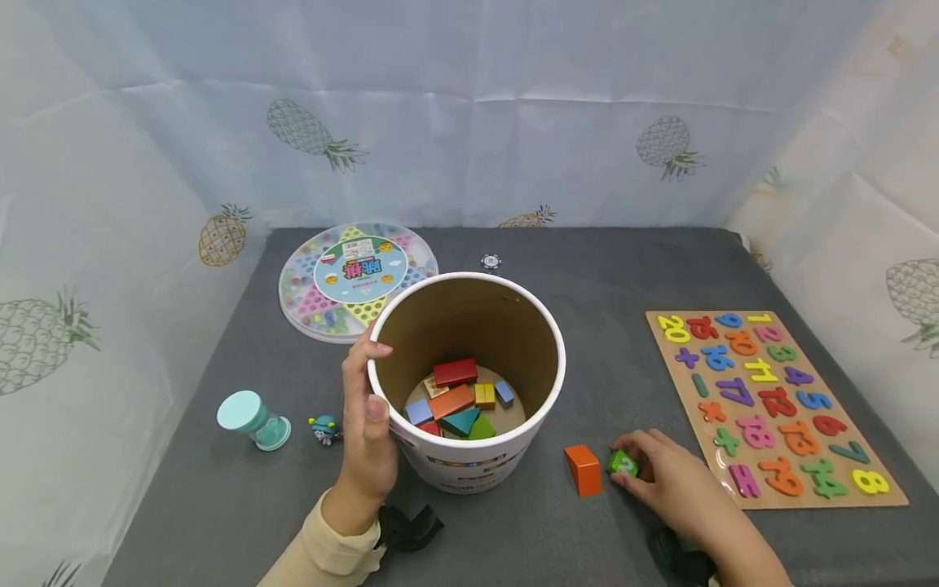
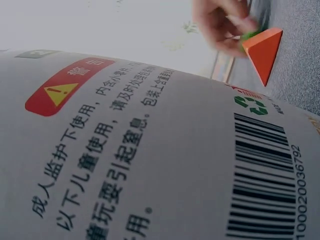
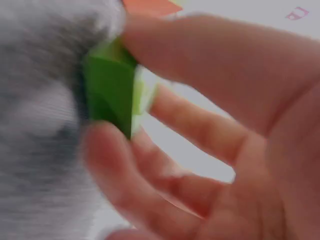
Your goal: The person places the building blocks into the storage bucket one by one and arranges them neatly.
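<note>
My right hand [image 1: 678, 481] pinches a small green wooden cube [image 1: 623, 464] between thumb and fingertips [image 3: 107, 145], low on the dark grey tablecloth [image 1: 601, 269]. The right wrist view is blurred, but it shows the green block [image 3: 110, 95] caught between the thumb above and a finger below. Just beside the cube on its left, apart from my fingers, stands an orange wooden block [image 1: 584, 470]; it sits between the cube and the tall white cardboard tub [image 1: 469, 469].

My left hand [image 1: 367, 432] wraps the tub's near-left side, thumb hooked over the rim [image 1: 377, 349] and fingers curled against the wall. The left wrist view shows the tub's label [image 2: 150, 150] filling most of the picture, with a red warning mark, printed text and a barcode. Inside the tub lie coloured wooden blocks [image 1: 462, 399], red, orange, blue, yellow, teal and green.

To the right of my right hand lies a wooden number puzzle board [image 1: 778, 403], its near corner touching or just beside my knuckles. Behind the tub lies a round plastic checkers game case [image 1: 352, 277], with a small chip [image 1: 491, 262] near it. Left of the tub are a mint green sand timer [image 1: 253, 420] and a tiny figure toy [image 1: 324, 429].
</note>
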`<state>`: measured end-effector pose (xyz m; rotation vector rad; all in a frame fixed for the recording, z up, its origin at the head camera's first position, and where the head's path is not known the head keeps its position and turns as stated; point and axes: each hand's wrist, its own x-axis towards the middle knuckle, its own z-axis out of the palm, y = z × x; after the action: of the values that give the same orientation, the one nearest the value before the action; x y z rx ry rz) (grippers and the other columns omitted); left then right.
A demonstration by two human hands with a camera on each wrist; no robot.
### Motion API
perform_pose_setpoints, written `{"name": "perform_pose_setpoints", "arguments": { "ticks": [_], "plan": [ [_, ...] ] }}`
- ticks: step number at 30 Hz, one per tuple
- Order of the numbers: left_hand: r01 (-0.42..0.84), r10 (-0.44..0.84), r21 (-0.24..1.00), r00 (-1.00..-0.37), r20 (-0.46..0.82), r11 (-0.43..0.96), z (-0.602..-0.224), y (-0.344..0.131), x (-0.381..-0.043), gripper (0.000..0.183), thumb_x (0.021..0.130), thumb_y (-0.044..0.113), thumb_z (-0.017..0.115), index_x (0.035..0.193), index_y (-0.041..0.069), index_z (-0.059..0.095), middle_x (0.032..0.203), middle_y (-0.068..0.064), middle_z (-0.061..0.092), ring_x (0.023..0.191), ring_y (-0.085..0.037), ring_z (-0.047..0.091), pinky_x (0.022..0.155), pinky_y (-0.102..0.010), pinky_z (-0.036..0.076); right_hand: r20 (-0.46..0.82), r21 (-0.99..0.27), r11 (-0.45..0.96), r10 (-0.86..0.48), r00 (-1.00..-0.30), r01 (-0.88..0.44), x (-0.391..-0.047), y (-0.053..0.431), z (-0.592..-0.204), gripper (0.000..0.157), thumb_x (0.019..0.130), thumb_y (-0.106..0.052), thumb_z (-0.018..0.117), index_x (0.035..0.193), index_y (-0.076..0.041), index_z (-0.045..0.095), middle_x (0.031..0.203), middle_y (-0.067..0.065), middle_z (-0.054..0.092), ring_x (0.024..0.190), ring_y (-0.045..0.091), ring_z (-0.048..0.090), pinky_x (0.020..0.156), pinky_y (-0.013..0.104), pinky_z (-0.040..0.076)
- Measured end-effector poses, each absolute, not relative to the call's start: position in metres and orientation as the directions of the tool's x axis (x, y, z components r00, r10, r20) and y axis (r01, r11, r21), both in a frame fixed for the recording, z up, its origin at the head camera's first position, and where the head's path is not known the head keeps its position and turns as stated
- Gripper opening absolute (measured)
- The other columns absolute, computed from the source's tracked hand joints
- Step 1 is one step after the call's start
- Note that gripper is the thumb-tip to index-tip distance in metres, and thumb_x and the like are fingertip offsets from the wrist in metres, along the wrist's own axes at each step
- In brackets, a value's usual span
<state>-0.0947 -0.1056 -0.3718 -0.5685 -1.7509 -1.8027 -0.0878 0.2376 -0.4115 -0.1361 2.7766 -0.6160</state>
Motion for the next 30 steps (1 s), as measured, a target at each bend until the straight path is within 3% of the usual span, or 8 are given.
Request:
{"name": "perform_pose_setpoints", "arguments": {
  "ticks": [4, 8, 11, 14, 18, 23, 30],
  "plan": [
    [0.644, -0.103, 0.765, -0.761, 0.641, 0.007, -0.372, -0.106, -0.094, 0.058, 0.097, 0.045, 0.036, 0.124, -0.005, 0.032, 0.148, -0.019, 0.025, 0.134, -0.039, 0.022, 0.101, -0.047, 0.032, 0.066, -0.515, 0.846, -0.118, -0.991, -0.136, -0.097, 0.228, -0.381, 0.038, 0.084, -0.019, 0.074, 0.119, -0.014, 0.061, 0.093, 0.000, 0.054, 0.077, 0.014, 0.049, 0.061, 0.027, 0.041],
    [0.646, -0.110, 0.764, -0.759, 0.642, 0.006, -0.373, -0.106, -0.094, 0.057, 0.097, 0.045, 0.036, 0.124, -0.006, 0.033, 0.148, -0.019, 0.025, 0.133, -0.040, 0.022, 0.102, -0.044, 0.033, 0.453, -0.664, 0.643, -0.060, -0.890, -0.381, -0.102, 0.203, -0.341, 0.046, 0.080, 0.000, 0.073, 0.124, -0.011, 0.060, 0.104, 0.004, 0.059, 0.092, 0.017, 0.050, 0.078, 0.023, 0.039],
    [0.654, -0.109, 0.756, -0.752, 0.651, 0.004, -0.373, -0.106, -0.094, 0.058, 0.098, 0.045, 0.036, 0.124, -0.006, 0.033, 0.147, -0.020, 0.025, 0.132, -0.041, 0.023, 0.101, -0.043, 0.033, 0.585, -0.716, 0.424, -0.068, -0.808, -0.554, -0.105, 0.177, -0.313, 0.052, 0.074, 0.010, 0.073, 0.122, -0.006, 0.061, 0.114, 0.009, 0.059, 0.107, 0.021, 0.049, 0.093, 0.026, 0.037],
    [0.658, -0.107, 0.753, -0.749, 0.654, -0.002, -0.374, -0.105, -0.094, 0.058, 0.098, 0.045, 0.036, 0.124, -0.006, 0.033, 0.148, -0.020, 0.025, 0.132, -0.041, 0.023, 0.101, -0.043, 0.033, 0.606, -0.723, 0.323, -0.128, -0.785, -0.611, -0.109, 0.154, -0.298, 0.050, 0.073, 0.008, 0.075, 0.119, -0.007, 0.063, 0.119, 0.007, 0.057, 0.114, 0.023, 0.048, 0.099, 0.033, 0.037],
    [0.654, -0.105, 0.756, -0.753, 0.650, -0.010, -0.374, -0.105, -0.094, 0.057, 0.098, 0.045, 0.037, 0.124, -0.006, 0.033, 0.148, -0.020, 0.024, 0.132, -0.041, 0.023, 0.101, -0.043, 0.034, 0.495, -0.753, 0.378, -0.214, -0.842, -0.539, -0.116, 0.131, -0.297, 0.041, 0.079, -0.010, 0.077, 0.117, -0.022, 0.065, 0.129, -0.004, 0.050, 0.124, 0.014, 0.041, 0.100, 0.044, 0.034],
    [0.656, -0.098, 0.755, -0.752, 0.652, -0.015, -0.374, -0.104, -0.094, 0.057, 0.097, 0.044, 0.037, 0.125, -0.005, 0.033, 0.147, -0.021, 0.025, 0.132, -0.041, 0.023, 0.101, -0.043, 0.035, 0.417, -0.801, 0.374, -0.213, -0.883, -0.468, -0.120, 0.127, -0.304, 0.038, 0.085, -0.014, 0.072, 0.120, -0.026, 0.063, 0.134, -0.006, 0.047, 0.131, 0.010, 0.034, 0.104, 0.053, 0.027],
    [0.656, -0.100, 0.755, -0.750, 0.653, 0.007, -0.372, -0.105, -0.094, 0.058, 0.097, 0.045, 0.036, 0.125, -0.006, 0.032, 0.146, -0.021, 0.026, 0.132, -0.040, 0.024, 0.101, -0.043, 0.035, 0.495, -0.797, 0.344, -0.098, -0.863, -0.496, -0.118, 0.160, -0.316, 0.042, 0.087, -0.003, 0.066, 0.126, -0.015, 0.060, 0.127, -0.003, 0.057, 0.131, 0.019, 0.038, 0.108, 0.035, 0.025]
  ]
}}
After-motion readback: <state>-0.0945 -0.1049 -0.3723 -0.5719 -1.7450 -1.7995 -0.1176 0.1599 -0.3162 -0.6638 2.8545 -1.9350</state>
